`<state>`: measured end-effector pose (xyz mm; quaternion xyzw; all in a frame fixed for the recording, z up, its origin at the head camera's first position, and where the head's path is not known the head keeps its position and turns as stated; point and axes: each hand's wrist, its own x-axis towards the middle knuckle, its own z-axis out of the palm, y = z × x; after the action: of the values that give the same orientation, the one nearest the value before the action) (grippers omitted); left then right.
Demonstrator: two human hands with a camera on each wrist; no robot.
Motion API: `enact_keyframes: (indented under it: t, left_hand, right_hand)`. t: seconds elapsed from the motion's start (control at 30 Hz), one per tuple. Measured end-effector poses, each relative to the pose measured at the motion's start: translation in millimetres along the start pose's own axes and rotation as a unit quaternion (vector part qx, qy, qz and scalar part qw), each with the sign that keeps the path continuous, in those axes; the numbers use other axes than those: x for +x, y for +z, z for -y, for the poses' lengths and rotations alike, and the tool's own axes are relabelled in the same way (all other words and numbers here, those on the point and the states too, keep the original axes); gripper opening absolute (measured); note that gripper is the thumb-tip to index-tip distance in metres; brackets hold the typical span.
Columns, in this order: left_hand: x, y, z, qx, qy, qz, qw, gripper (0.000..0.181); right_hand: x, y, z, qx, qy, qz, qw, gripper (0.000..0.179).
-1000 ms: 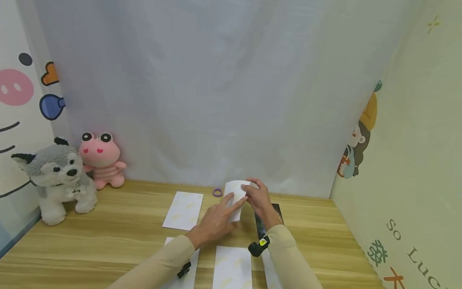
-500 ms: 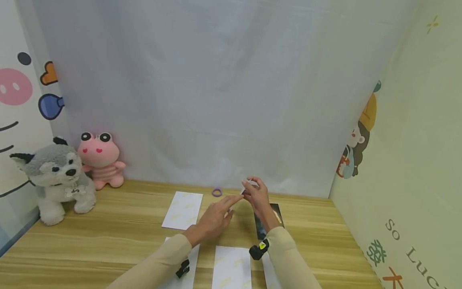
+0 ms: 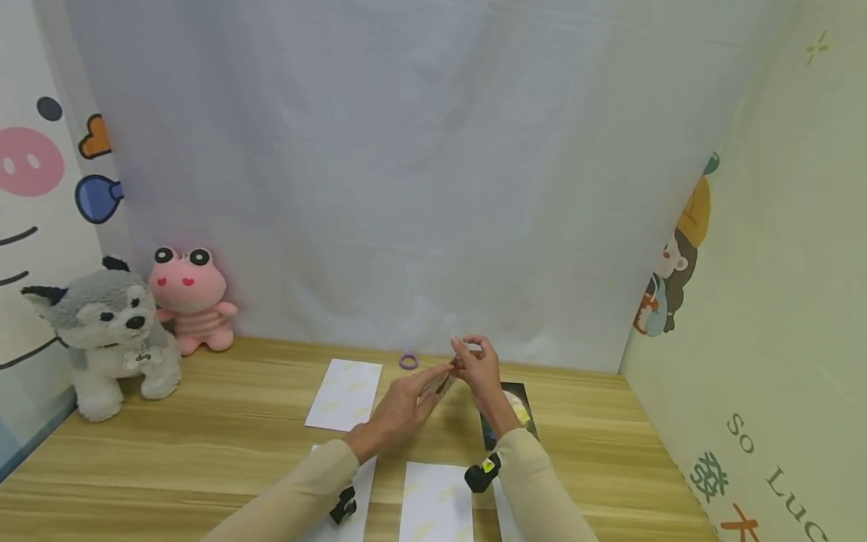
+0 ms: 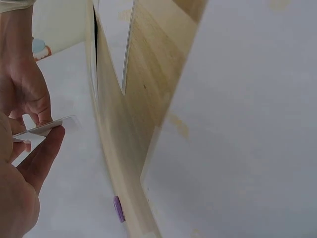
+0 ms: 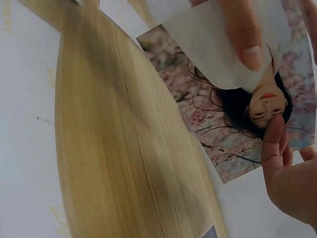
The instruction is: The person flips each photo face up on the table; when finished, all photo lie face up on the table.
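Note:
Both hands hold a printed photo up above the table. It shows a dark-haired person in white before pink blossom, upside down in the right wrist view. My left hand pinches it, thumb over the printed face and fingers behind. My right hand pinches its far edge, the thumb lying on the print. From the left wrist the photo appears nearly edge-on between the hands. In the head view the hands cover most of it.
A white sheet lies face down at left. More white sheets, including one in front, lie nearer. A dark picture is partly under the right forearm. A purple ring sits at the back; plush toys stand at left.
The photo has turned from its white back facing the head camera, through edge-on, to a sliver of its printed side showing. Both hands turned with it, barely shifting place.

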<state>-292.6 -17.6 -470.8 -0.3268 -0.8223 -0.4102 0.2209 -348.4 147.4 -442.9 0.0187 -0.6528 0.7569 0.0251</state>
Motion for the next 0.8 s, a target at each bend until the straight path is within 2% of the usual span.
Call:
enact_keyframes:
  t: [0.33,0.47,0.63,0.8]
  left_hand:
    - [-1.5,3.7,-2.4,-0.014,-0.031,-0.007,0.9994,0.050]
    - [-1.9,4.7,-2.0,-0.023,-0.041,-0.016,0.9988,0.050]
    - [-2.0,4.9,-0.2,-0.026,-0.052,-0.042,0.9974,0.050]
    - [-0.4,5.7,1.7,-0.037,-0.084,-0.075,0.9930,0.053]
  right_hand:
    - [-2.0,-2.6,3.0,-0.019,0.018,0.001,0.9997,0.029]
    - [-2.8,-3.8,5.3,-0.043,0.025,0.003,0.9988,0.034]
    - [-3.9,-4.6,3.7,-0.082,0.028,0.004,0.9963,0.054]
    - [-6.6,-6.1,-1.1,-0.137,0.016,-0.002,0.9905,0.054]
